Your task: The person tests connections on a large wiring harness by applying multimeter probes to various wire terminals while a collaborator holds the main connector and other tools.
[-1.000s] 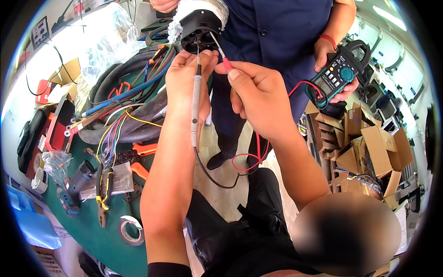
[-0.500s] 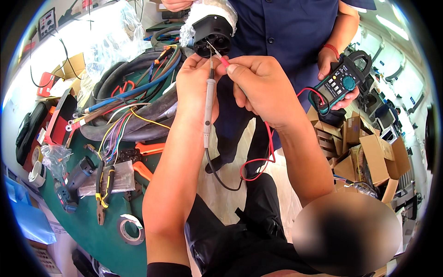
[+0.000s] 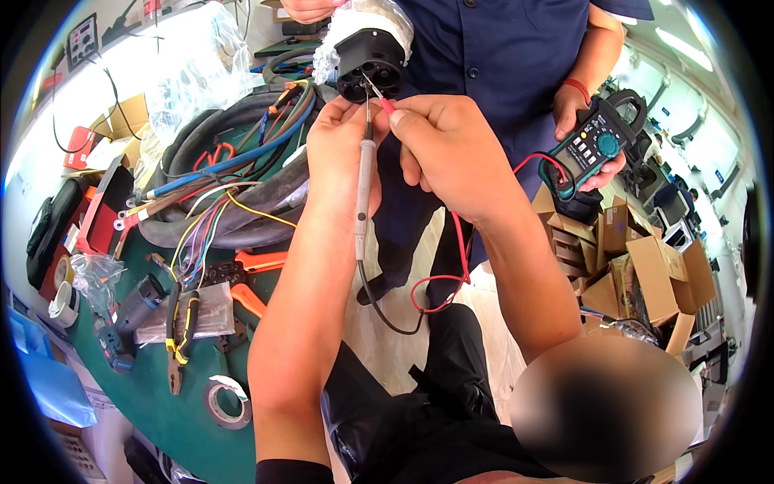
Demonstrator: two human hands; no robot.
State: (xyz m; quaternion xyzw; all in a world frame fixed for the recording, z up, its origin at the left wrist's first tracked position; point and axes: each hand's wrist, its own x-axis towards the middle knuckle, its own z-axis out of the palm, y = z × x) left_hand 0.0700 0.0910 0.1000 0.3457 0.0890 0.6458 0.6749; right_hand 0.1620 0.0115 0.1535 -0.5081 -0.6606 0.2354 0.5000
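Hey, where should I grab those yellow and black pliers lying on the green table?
Probably around both handles, from above, with your left hand once it's free. The pliers lie on your left, nose pointing toward you, and the long handles are spread apart, facing up.

Exactly where the tips of the grey probe (image 3: 364, 194) and red probe (image 3: 387, 106) sit in the black connector (image 3: 372, 50) is too small to tell. Some fingers of the left hand (image 3: 343, 149) are hidden. The top edge cuts off the co-worker (image 3: 516, 48). A blurred oval (image 3: 605, 411) covers the lower right.
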